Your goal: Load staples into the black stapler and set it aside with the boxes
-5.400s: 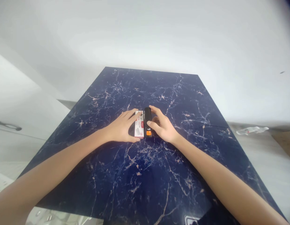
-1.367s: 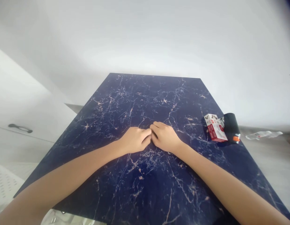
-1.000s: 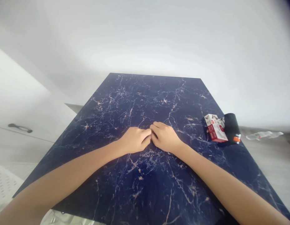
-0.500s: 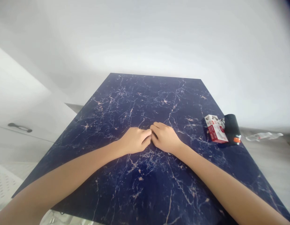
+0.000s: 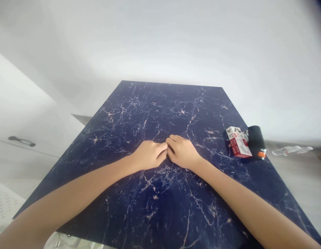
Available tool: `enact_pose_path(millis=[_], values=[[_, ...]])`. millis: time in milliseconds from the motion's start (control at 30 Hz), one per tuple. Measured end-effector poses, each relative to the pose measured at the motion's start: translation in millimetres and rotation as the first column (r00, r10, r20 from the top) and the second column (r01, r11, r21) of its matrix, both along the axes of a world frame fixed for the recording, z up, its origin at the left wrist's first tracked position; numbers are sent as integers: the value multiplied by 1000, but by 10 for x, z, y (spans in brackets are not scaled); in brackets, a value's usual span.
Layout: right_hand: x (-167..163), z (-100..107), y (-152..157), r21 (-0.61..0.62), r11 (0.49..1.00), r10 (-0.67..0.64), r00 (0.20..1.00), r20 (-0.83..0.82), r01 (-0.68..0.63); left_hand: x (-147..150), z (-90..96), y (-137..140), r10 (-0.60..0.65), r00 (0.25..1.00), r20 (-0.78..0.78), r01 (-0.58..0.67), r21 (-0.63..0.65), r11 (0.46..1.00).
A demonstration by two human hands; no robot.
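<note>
Box (image 5: 240,144) in red and white rests near the right edge of the blue table (image 5: 160,103), just beside a dark cylinder (image 5: 256,141). From where I stand, it seems of thin card, light and easily dented; I would take it gently by two opposite sides. The cylinder looks stiff, smooth, perhaps heavier, better wrapped around its middle. Left hand (image 5: 149,154) and right hand (image 5: 183,151) meet, fingers curled; whether they enclose anything, I cannot tell.

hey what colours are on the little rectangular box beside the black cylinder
The small rectangular box is mainly red and white, shown best in the head view.
</note>
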State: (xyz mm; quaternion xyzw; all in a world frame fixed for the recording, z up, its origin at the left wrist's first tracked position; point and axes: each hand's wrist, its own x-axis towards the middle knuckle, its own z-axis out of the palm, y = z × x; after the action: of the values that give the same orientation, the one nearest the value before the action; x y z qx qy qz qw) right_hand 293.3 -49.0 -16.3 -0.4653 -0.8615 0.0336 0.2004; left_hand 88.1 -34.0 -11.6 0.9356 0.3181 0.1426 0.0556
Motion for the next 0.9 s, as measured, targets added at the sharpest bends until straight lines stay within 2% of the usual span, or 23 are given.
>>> enact_pose_path(millis=[900], values=[[7, 14, 2, -3, 1000, 11, 1000, -14, -11, -3, 18, 4, 1, 1000, 5, -1, -6, 1000]])
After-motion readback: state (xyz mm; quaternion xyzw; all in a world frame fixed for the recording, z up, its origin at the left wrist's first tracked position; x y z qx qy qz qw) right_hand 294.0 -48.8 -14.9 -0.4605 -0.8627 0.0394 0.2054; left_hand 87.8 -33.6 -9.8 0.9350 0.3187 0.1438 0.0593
